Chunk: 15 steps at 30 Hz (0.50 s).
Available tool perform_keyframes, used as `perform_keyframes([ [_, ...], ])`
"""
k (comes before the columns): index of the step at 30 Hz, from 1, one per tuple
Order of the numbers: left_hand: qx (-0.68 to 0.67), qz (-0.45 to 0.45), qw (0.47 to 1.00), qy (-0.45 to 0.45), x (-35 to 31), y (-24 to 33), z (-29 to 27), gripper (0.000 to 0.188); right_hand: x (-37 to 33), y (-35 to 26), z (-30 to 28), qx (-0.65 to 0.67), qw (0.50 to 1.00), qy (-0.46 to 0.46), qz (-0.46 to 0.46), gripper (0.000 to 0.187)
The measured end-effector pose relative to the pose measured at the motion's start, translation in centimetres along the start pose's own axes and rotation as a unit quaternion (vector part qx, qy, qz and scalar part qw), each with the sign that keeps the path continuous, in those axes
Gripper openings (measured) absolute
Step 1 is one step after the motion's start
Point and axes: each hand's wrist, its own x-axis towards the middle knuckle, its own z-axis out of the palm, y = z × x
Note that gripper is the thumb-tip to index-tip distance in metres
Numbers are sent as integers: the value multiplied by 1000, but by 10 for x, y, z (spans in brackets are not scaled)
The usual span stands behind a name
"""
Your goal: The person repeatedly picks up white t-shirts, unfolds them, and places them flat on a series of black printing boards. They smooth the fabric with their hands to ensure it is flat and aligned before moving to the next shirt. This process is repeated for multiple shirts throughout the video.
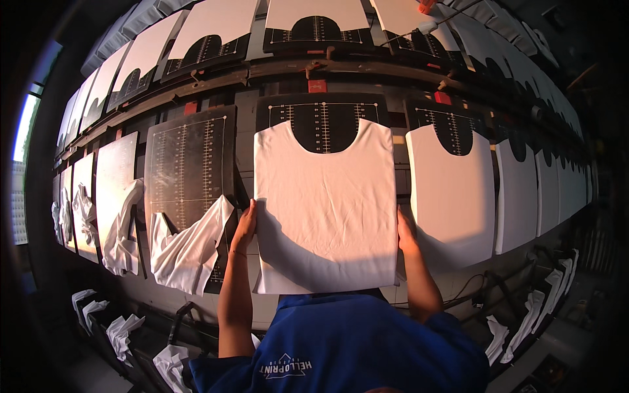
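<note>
A white T-shirt [324, 209] is stretched over the black board [322, 108] right in front of me. The board's top end, marked with white rulers, shows through the round neck opening. Faint wrinkles run across the cloth, and a curved shadow falls over its lower part. At the shirt's left edge, my left hand [246, 226] is closed on the side of the cloth. My right hand [406, 232] grips the opposite edge at about the same height. The fingertips of both hands are partly hidden along the shirt's sides.
To the left, another ruled board [183, 157] has a white shirt [190, 249] bunched over its near end. On the right, a board carries a smooth white shirt [452, 190]. A dark rail [282, 67] separates this row from a farther row of shirt-covered boards.
</note>
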Motion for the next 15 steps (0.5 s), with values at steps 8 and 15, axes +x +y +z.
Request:
perform_keyframes([
  [8, 342, 166, 918, 109, -69, 51, 10, 29, -38, -31, -3, -290, 906, 182, -250, 35],
  [15, 343, 316, 853, 235, -83, 13, 24, 22, -44, -15, -10, -338, 882, 201, -260, 49],
])
